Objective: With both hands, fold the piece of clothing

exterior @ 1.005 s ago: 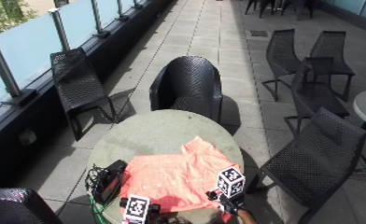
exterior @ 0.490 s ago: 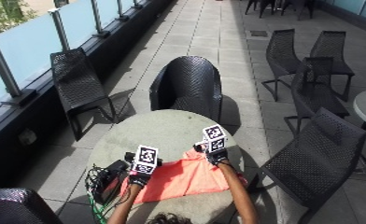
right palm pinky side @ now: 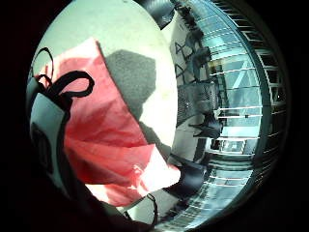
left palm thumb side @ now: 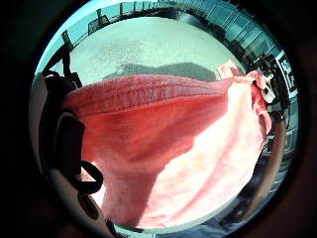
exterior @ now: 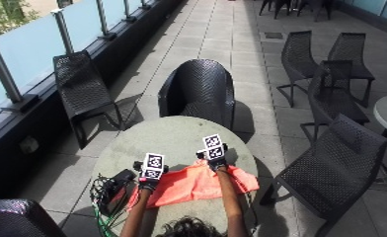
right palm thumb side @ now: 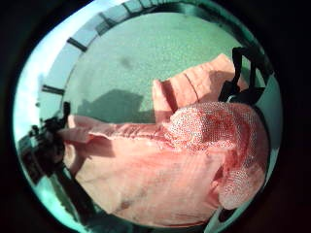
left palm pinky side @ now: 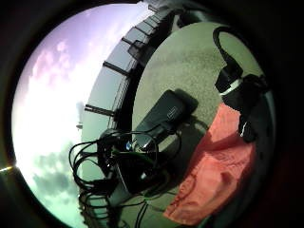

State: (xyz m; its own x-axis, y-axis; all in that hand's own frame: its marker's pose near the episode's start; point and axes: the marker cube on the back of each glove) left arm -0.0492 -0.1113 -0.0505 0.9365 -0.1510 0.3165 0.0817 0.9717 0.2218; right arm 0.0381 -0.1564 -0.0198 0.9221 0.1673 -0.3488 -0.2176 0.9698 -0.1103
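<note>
A coral garment (exterior: 193,186) lies on the round grey table (exterior: 174,136) close to the person. My left hand (exterior: 149,183) grips its edge at the left end, and my right hand (exterior: 216,162) grips the same edge farther right. In the left thumb side view the cloth (left palm thumb side: 168,148) hangs stretched from my palm across to the other hand (left palm thumb side: 270,87). In the right thumb side view the cloth (right palm thumb side: 160,179) is bunched against my palm, with a lower layer (right palm thumb side: 194,82) flat on the table. The fingers themselves are mostly hidden by cloth.
A black device with tangled cables (exterior: 114,186) sits on the table's left edge, right beside the garment (left palm pinky side: 218,175). Black chairs stand behind the table (exterior: 199,91), at its right (exterior: 331,168) and at its left (exterior: 82,89). A glass railing (exterior: 22,49) runs along the left.
Both hands have carried the garment's near edge away from the person over the rest of it, so the cloth now shows as a narrower band. Little has moved in the last half second.
</note>
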